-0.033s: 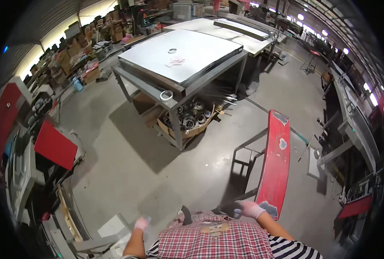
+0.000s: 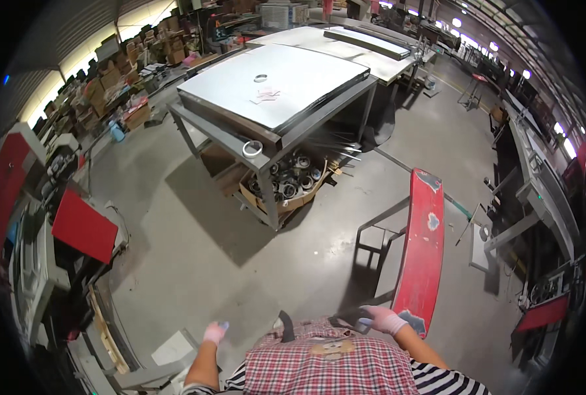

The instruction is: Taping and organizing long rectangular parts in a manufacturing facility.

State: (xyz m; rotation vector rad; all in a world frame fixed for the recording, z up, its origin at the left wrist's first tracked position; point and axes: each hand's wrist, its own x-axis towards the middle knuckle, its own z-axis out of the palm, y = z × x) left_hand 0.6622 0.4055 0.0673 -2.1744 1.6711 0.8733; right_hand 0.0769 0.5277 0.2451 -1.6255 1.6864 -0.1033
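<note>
My left hand [image 2: 215, 332], in a pinkish glove, hangs over the floor at the lower left, away from the tables. A small bluish-grey patch shows at its fingertips; whether it is part of the glove or a held thing is unclear. My right hand [image 2: 383, 320], also gloved, is beside the near end of a long red bench [image 2: 419, 253] with worn grey patches. Next to its fingers are a dark shape and a greyish patch; I cannot make out whether it grips either. A red checked apron [image 2: 329, 368] covers my front.
Ahead stands a metal table with a white sheet [image 2: 276, 82] and tape rolls, one on its corner [image 2: 252, 149]. Beneath is a cardboard box [image 2: 293, 187] of rolls. Machines with a red panel [image 2: 84, 226] line the left; a long machine [image 2: 536, 171] stands right.
My left hand has risen slightly, a little farther from my body. My right hand stays by the bench end. The view has shifted very slightly.
</note>
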